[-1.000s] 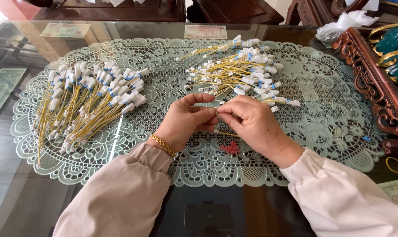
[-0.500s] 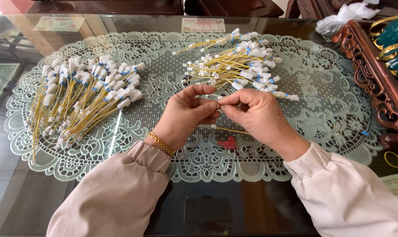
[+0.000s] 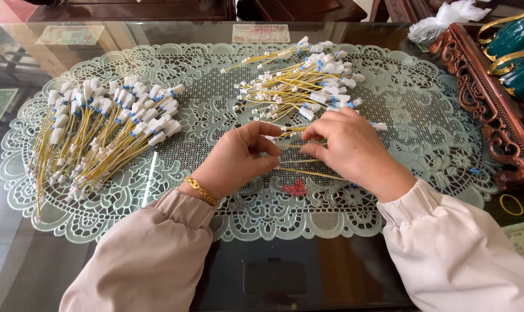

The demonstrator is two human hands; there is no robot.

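Observation:
My left hand (image 3: 236, 159) and my right hand (image 3: 345, 147) meet over the middle of a pale green lace mat (image 3: 400, 110). Between their fingertips they pinch a short yellow cable (image 3: 288, 137) with small white plugs. A second yellow cable (image 3: 308, 171) lies on the mat just under my right hand. A loose pile of the same cables (image 3: 299, 86) sits right behind the hands. A bigger, neater bundle of cables (image 3: 103, 124) with white and blue ends lies at the mat's left. A gold bracelet (image 3: 201, 190) is on my left wrist.
Small red bits (image 3: 296, 188) lie on the mat near my wrists. A carved dark wood tray (image 3: 487, 98) with teal and gold vessels (image 3: 516, 52) stands at the right edge. A yellow rubber band (image 3: 511, 204) lies on the glass table (image 3: 308, 271).
The view has shifted slightly. My hands stay together at the mat's middle, with the fingers working along the yellow cable; the piles have not moved.

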